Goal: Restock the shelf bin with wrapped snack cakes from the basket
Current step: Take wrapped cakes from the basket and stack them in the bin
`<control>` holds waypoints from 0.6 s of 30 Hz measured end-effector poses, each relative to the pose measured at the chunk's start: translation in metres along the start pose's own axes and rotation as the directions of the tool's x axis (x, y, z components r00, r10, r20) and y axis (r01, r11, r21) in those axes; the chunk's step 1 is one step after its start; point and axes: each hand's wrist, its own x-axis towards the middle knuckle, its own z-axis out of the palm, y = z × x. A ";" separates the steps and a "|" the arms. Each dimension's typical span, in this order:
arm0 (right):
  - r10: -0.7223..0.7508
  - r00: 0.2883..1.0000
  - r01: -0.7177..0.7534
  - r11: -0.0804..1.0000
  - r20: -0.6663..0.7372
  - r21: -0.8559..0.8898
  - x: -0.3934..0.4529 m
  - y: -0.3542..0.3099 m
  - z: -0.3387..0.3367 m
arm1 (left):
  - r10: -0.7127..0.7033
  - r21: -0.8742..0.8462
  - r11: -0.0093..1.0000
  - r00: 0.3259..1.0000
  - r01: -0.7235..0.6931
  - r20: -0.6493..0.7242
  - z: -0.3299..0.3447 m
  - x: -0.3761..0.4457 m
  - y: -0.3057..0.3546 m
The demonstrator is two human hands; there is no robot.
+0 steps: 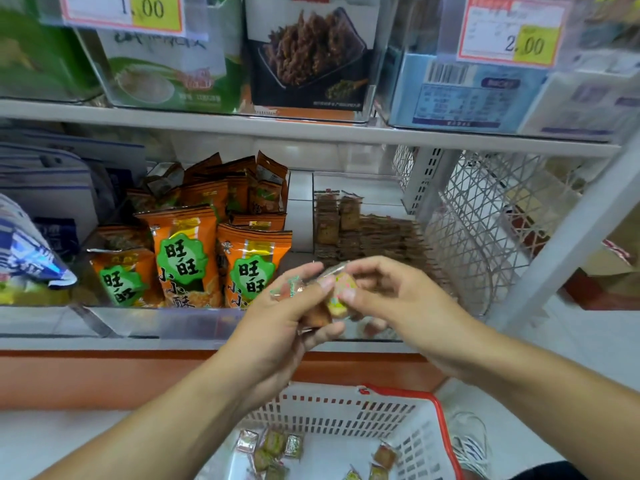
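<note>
Both hands around wrapped snack cakes

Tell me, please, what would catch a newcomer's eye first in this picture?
Probably the two hands, left hand and right hand, meeting mid-frame around wrapped snack cakes before the shelf bin of stacked cakes. Next, the bright orange snack bags in the left-hand bin, then the red-rimmed basket below, holding scattered cakes.

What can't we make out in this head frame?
- Count of snack cakes held: left hand and right hand cover them.
- Front of the clear bin: hidden behind the hands.
- Basket contents: cut off by the bottom edge.
- Right price tag small print: blurred.
</note>
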 end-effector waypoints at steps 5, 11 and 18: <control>-0.020 0.989 0.034 0.995 -0.149 0.095 -0.006 0.005 0.001 | -0.185 -0.196 0.964 0.983 0.181 -0.002 -0.003 -0.002 0.007; -0.103 0.979 0.124 0.986 -0.177 0.110 -0.016 0.008 -0.002 | -0.120 -0.291 0.948 0.992 0.124 0.032 -0.011 -0.002 0.010; -0.044 0.993 0.017 0.971 0.106 0.237 -0.023 0.009 0.006 | 0.084 0.140 0.988 0.992 -0.070 -0.096 -0.015 -0.001 -0.003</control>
